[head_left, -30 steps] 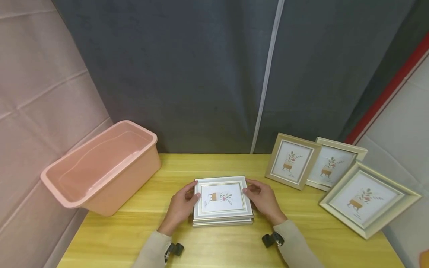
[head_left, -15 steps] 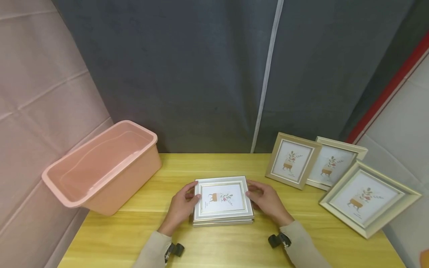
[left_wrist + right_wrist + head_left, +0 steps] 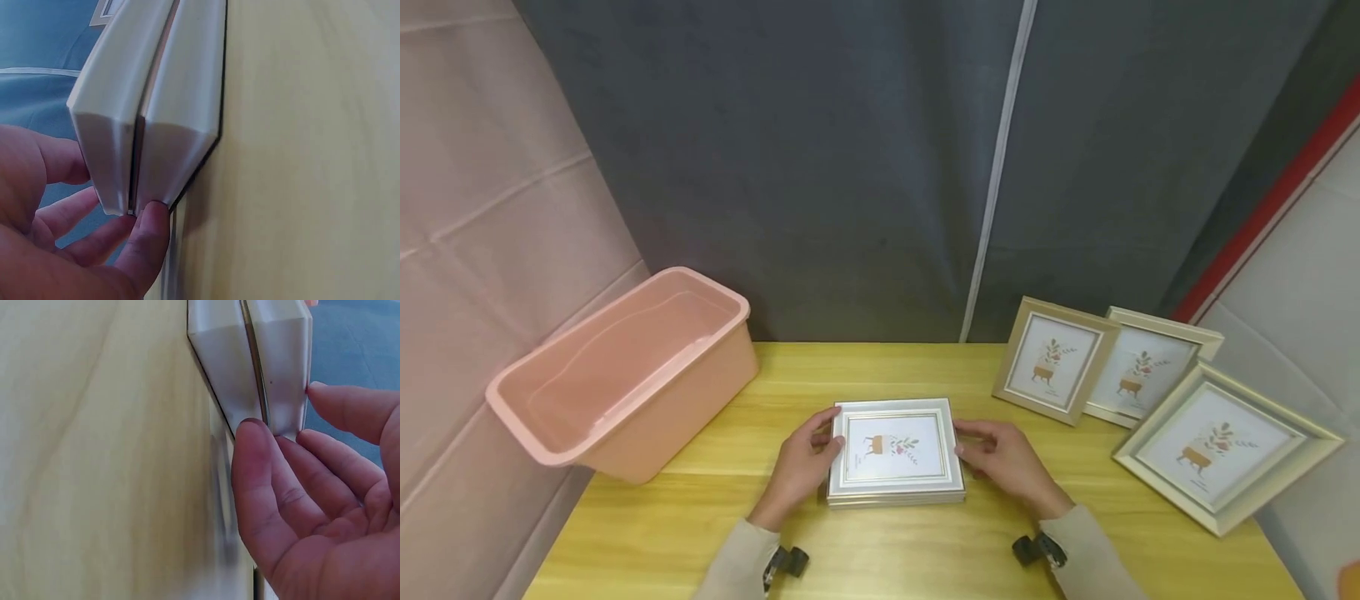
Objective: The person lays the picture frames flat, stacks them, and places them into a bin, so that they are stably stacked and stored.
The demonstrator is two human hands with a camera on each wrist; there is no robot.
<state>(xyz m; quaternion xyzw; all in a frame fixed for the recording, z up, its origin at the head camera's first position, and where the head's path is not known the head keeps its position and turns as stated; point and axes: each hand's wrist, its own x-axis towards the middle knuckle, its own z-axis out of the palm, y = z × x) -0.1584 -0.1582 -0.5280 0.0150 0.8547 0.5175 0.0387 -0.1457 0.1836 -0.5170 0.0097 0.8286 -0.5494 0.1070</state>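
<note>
Two white-silver picture frames [image 3: 897, 454] lie stacked flat on the table before me, the upper one showing a plant print turned sideways. My left hand [image 3: 797, 471] grips the stack's left side, its thumb on the edge and fingers round toward the far corner. At the opposite side, my right hand [image 3: 1013, 467] holds the edges between thumb and bent fingers. Both wrist views show a narrow dark seam between the upper frame and lower frame, with fingertips touching both. Part of the left edge is hidden behind the left hand.
A pink plastic tub [image 3: 647, 417] stands at the table's left. To the right stand three more picture frames: a tan one [image 3: 1011, 358], a cream one [image 3: 1206, 337] partly behind it, and a larger champagne one [image 3: 1165, 492]. A grey curtain [image 3: 812, 167] hangs behind the wooden table [image 3: 880, 550].
The stacked frames now line up more evenly at the near edge. My right hand has slid slightly right and nearer, its thumb coming off the upper frame's face to its edge.
</note>
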